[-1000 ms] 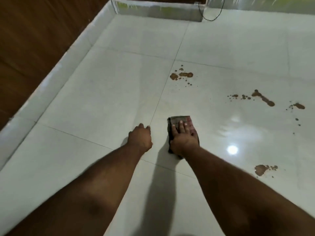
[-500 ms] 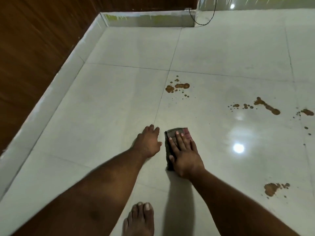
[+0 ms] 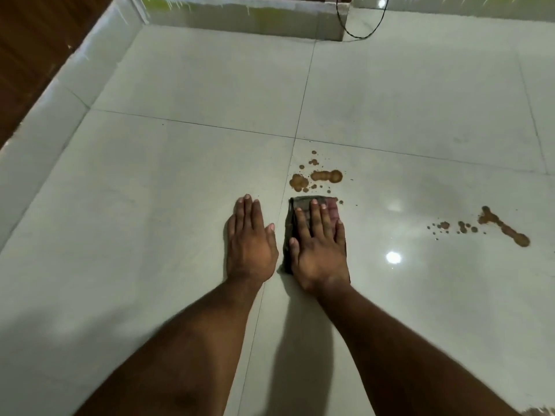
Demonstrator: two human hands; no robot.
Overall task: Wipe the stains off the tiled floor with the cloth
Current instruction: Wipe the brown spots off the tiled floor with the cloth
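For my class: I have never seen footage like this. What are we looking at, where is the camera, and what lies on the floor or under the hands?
No machine here: a person's two bare hands, filmed by a camera worn on the head, looking forward and down. The right hand presses flat on a dark folded cloth. The left hand rests flat on the tiled floor. Just beyond the cloth lies a cluster of brown stains; a brown streak lies farther right. A black cable hangs by the far wall.

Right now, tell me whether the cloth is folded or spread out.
Folded. The cloth is a compact, thick pad barely larger than the right hand pressing flat on it, with a doubled edge along its left side.
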